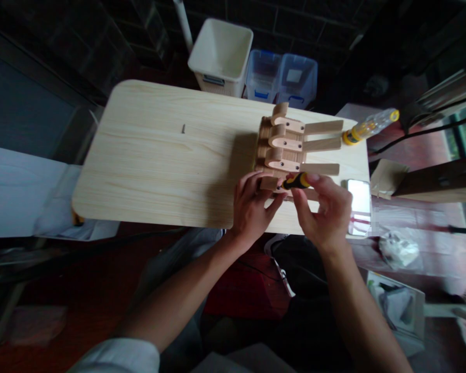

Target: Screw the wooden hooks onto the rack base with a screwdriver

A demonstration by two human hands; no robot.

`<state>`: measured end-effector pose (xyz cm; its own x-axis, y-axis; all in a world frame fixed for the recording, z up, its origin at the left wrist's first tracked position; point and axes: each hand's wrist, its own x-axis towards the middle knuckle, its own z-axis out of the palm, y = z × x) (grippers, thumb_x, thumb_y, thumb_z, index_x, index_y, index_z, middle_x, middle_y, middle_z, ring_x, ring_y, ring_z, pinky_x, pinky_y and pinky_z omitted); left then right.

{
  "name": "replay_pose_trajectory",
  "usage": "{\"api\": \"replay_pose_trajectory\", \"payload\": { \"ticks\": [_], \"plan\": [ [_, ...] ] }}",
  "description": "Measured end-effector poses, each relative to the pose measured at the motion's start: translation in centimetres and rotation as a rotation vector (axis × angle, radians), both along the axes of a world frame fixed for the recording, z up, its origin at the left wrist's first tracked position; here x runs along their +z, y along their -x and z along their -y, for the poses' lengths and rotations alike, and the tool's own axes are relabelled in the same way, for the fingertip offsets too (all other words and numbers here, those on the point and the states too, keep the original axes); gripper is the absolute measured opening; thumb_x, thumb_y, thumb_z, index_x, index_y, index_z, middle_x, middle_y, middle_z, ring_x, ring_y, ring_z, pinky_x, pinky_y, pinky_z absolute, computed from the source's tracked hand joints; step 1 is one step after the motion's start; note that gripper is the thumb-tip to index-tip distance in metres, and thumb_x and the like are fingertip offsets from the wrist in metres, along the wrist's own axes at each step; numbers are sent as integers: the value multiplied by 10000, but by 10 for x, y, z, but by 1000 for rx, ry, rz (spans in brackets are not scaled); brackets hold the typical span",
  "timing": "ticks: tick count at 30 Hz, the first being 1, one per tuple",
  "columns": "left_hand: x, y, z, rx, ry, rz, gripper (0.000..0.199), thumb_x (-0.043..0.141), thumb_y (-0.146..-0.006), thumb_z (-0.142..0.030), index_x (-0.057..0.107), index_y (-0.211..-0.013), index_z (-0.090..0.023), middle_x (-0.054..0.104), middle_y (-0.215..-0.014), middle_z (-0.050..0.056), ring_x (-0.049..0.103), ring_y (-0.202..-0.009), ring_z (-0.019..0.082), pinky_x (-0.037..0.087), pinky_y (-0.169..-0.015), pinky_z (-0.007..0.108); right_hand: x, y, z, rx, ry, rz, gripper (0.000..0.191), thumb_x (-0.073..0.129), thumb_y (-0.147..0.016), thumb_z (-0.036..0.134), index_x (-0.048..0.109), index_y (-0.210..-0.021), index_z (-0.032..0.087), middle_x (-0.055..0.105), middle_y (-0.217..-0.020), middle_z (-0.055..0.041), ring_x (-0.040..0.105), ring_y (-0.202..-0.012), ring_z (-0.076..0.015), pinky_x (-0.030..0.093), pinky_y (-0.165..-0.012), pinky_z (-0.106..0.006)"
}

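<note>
Okay, head view. Left hand (252,210): thumb and fingers clamped on the near end of the wooden assembly (285,142). Right hand (326,210): closed around a black and yellow screwdriver (297,181), thumb and fingers on the handle; shaft end is by the curved piece next to the left fingertips. Exact tip contact is too small to tell.

Wooden assembly sits on the light wood-grain counter (151,155), running away from both hands. 3 curved pieces show clearly past the hands, each with 2 dark screw heads and 1 flat slat sticking out to the right; 1 more is partly covered by the right hand.

Small dark screw-like piece (184,128) lies on the counter, left of and farther out than the left hand. Clear tube with yellow parts (370,127): beyond the right hand, to its right, at the counter's edge. Phone (359,207): just right of the right hand. Pale bin (221,54) and 2 clear boxes (281,77): beyond the counter's far edge, well apart from both hands.
</note>
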<state>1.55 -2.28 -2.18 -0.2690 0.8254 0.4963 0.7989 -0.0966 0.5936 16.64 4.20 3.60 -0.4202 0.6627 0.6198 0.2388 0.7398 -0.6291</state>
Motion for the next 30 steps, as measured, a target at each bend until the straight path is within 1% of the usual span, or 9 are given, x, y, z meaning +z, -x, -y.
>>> {"api": "replay_pose_trajectory", "payload": {
  "ticks": [3, 5, 10, 13, 17, 20, 23, 27, 30],
  "plan": [
    [0, 0, -1, 2, 9, -8, 305, 747, -1018, -413, 749, -1289, -274, 729, -1306, 102, 596, -1352, 290, 540, -1143, 466, 6, 1, -2, -16, 9, 28, 365, 756, -980, 217, 638, -1314, 305, 797, -1147, -56, 808, -1038, -226, 722, -865, -402],
    [0, 0, -1, -3, 3, -6, 287, 741, -1023, -409, 754, -1273, -269, 730, -1313, 102, 595, -1354, 289, 531, -1154, 469, 7, 1, -4, -10, 7, 22, 364, 759, -979, 227, 628, -1310, 306, 788, -1153, -58, 802, -1052, -226, 719, -881, -405],
    [1, -2, -2, -14, -2, 5, 254, 713, -1039, -402, 755, -1241, -254, 728, -1342, 104, 590, -1360, 294, 509, -1170, 480, 3, -1, -4, 48, 2, 6, 462, 691, -1005, 180, 551, -1426, 308, 777, -1268, -83, 795, -1155, -237, 716, -950, -444],
    [1, -3, -1, -11, 18, 1, 289, 712, -1036, -403, 736, -1287, -260, 720, -1360, 109, 576, -1379, 301, 501, -1174, 487, 0, -2, -2, 58, 2, -7, 484, 680, -1010, 162, 537, -1449, 305, 785, -1283, -76, 798, -1174, -227, 718, -958, -420],
    [-1, -3, -1, -2, 5, -22, 333, 729, -1026, -410, 724, -1323, -260, 713, -1361, 116, 571, -1386, 303, 507, -1168, 477, 2, -5, -2, 7, -2, 19, 386, 713, -1005, 215, 596, -1365, 293, 798, -1204, -59, 811, -1104, -215, 719, -901, -374],
    [-4, -3, -1, 3, -14, -46, 348, 742, -1018, -411, 729, -1332, -262, 712, -1356, 121, 572, -1387, 302, 511, -1164, 472, 4, -6, -5, -25, -7, 28, 343, 754, -985, 256, 621, -1300, 284, 795, -1149, -57, 811, -1058, -218, 710, -885, -372],
    [-6, -2, -2, 11, -11, -71, 351, 750, -1011, -413, 734, -1331, -270, 715, -1353, 120, 577, -1389, 303, 513, -1160, 470, -1, -4, -9, -29, -42, -4, 390, 773, -966, 234, 601, -1314, 279, 783, -1145, -55, 808, -1054, -214, 700, -888, -371],
    [-8, -2, -2, 20, -21, -96, 335, 740, -1019, -423, 739, -1318, -271, 723, -1344, 118, 598, -1380, 300, 519, -1145, 458, -13, -2, -12, -25, -110, -111, 495, 773, -944, 177, 548, -1373, 280, 767, -1181, -57, 806, -1087, -212, 699, -907, -378],
    [-10, -1, -3, 9, -41, -91, 321, 727, -1028, -420, 730, -1305, -258, 698, -1405, 122, 581, -1426, 301, 504, -1182, 475, -14, -1, -11, -81, -117, -95, 516, 789, -932, 178, 550, -1381, 269, 769, -1172, -60, 819, -1040, -210, 707, -885, -367]
  ]
}}
